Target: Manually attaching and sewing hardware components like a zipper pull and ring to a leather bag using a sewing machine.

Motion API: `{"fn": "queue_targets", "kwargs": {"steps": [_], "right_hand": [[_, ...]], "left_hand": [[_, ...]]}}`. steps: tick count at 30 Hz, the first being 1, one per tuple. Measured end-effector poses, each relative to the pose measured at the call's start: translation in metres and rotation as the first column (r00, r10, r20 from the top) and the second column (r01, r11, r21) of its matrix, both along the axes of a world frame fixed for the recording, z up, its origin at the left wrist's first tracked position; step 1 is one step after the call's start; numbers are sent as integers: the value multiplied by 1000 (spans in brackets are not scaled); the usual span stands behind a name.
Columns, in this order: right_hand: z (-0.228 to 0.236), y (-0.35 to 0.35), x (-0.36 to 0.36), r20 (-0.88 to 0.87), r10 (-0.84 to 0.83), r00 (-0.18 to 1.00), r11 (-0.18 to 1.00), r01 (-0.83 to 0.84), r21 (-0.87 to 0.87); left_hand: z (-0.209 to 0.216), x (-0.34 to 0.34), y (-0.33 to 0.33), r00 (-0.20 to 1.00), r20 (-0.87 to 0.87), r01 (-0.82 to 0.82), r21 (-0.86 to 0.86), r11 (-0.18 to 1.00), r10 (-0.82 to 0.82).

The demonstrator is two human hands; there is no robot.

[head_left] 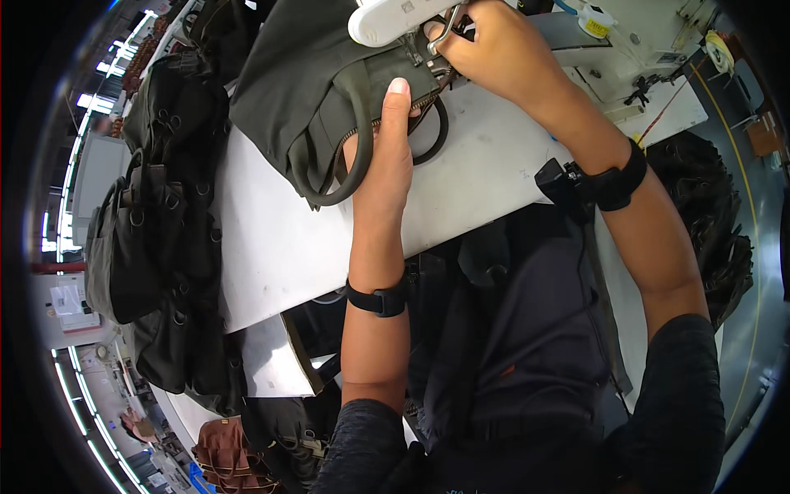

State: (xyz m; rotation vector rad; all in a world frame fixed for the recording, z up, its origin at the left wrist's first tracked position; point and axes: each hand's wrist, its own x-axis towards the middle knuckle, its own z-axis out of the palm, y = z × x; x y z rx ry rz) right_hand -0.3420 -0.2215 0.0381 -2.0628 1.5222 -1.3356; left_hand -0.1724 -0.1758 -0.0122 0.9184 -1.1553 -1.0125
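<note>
The olive bag (271,74) lies on the table (280,263), to the left and on the near side of the machine (399,20), with its zip (425,102) edge brought up close to the machine's head. The left hand (387,152) is partly closed on that edge: its thumb lies straight over the zip, while the fingers go underneath and are mostly hidden by cloth. The right hand (498,49) is curled just right of the machine's head, thumb and forefinger at the bent lever (446,33); whether they grip it or merely rest against it, I cannot tell.

To seat the cloth well here, the left thumb should press the edge flat, with no fold trapped under the machine. The near handle (360,132) loops over the side of the left hand (an easy thing to catch), so it is best kept well to the near side of the machine. The other, darker handle (440,136) calls for the same care.

The lever would be best worked gently, once the edge lies straight and the left fingertips are well away from the needle area. That spot is hidden beneath the machine's head, so the seam line is probably best checked by eye first.
</note>
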Motion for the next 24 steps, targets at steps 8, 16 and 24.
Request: {"fn": "queue_targets", "kwargs": {"steps": [8,16,24], "right_hand": [[-4,2,3,-68,-126,990,990,121,-71],[-13,-6,0,-107,-110,988,986,96,-133],[-27,-7,6,-158,-168,973,960,125,-251]], "left_hand": [[-3,5,-3,1000,13,21,78,997,-22],[-13,-8,-5,997,-68,-24,15,1000,25],[-9,-18,80,990,60,122,71,990,-126]]}}
